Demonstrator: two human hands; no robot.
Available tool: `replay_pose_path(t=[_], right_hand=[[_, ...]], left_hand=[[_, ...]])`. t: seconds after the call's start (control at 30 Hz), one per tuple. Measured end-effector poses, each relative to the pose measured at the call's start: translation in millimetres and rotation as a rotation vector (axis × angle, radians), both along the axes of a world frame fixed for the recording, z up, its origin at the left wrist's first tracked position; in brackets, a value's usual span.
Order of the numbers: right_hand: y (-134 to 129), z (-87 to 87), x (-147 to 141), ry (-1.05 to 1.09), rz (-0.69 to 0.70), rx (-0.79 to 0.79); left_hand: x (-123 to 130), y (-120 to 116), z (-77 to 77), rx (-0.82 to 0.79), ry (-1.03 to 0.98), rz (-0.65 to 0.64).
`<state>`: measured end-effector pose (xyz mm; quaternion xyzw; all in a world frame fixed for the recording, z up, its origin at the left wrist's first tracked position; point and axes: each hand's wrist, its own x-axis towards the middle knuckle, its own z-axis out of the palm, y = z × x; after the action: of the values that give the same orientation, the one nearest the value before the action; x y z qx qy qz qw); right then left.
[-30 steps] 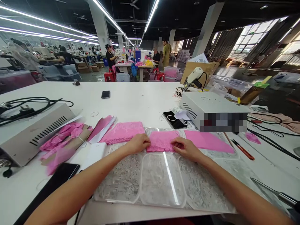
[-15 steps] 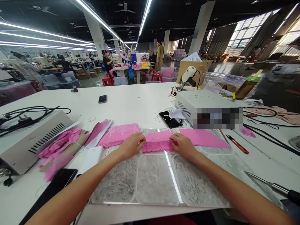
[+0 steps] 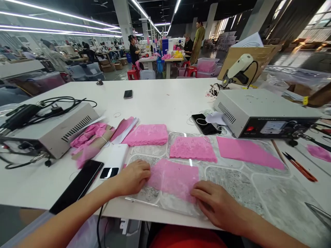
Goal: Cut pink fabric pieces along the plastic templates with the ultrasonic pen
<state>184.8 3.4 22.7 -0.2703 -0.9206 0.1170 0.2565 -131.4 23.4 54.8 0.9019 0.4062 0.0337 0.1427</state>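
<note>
A thin, sheer pink fabric piece (image 3: pixel 178 175) lies over the front part of the clear-topped grey mat (image 3: pixel 227 184). At its left end, my left hand (image 3: pixel 136 177) has its fingers curled down on the edge. My right hand (image 3: pixel 214 201) pinches the right edge, fingertips pressed together. Just beyond it is a pink lace piece (image 3: pixel 192 148) with a scalloped edge, apart from both hands. Farther left lies a stack of pink lace (image 3: pixel 146 134), and to the right a plain pink fabric piece (image 3: pixel 248 151).
A grey control box (image 3: pixel 266 106) stands at the right, a second grey box (image 3: pixel 64 127) at the left with black cables. Orange-handled tweezers (image 3: pixel 301 167) lie right of the mat. Phones, a bundle of pink scraps (image 3: pixel 90 139) and a white box (image 3: pixel 117 155) are around. People work farther back.
My hands have come from the pink lace piece toward the table's front edge and now hold a sheer pink piece there. The lace piece lies flat behind. My view has shifted.
</note>
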Motion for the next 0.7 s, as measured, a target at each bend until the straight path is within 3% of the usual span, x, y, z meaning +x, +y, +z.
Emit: replay_pose_path(t=[0.17, 0.37, 0.7], right_hand=[[39, 5.2, -5, 0.109, -0.087, -0.13], [101, -12.9, -9, 0.174, -0.323, -0.383], [108, -17.4, -5, 0.224, -0.328, -0.471]], left_hand=[[22, 27, -1.3, 0.047, -0.047, 0.196], [68, 66, -19.5, 0.112, -0.041, 0.289], [75, 67, -22.3, 0.258, 0.007, 0.251]])
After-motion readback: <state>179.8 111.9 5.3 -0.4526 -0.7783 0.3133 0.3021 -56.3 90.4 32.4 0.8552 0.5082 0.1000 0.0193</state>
